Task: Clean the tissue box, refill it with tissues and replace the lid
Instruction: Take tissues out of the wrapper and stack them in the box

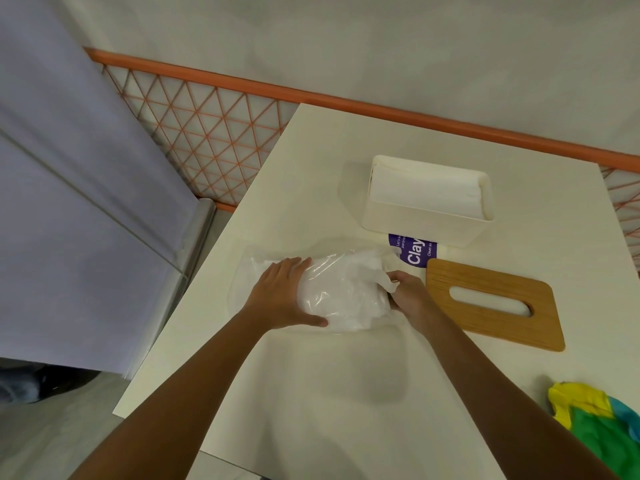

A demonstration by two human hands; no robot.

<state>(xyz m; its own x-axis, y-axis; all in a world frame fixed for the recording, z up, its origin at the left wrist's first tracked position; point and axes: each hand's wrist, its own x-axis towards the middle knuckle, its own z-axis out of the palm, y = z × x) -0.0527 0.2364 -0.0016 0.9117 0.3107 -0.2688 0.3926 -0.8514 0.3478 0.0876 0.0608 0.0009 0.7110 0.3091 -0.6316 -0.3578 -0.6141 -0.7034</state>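
A white tissue box (419,221) stands open at the far side of the table, with a stack of white tissues (426,192) inside it. Its wooden lid (491,303), with an oval slot, lies flat on the table to the right of my hands. Between my hands is a clear plastic tissue pack (343,296) holding white tissues. My left hand (282,292) grips the pack's left side. My right hand (408,294) holds the crumpled open end on the right.
A purple-labelled pack (414,249) lies between the box and the lid. A yellow, green and blue cloth (595,417) sits at the table's near right corner. An orange lattice rail (207,133) runs behind the table (311,393).
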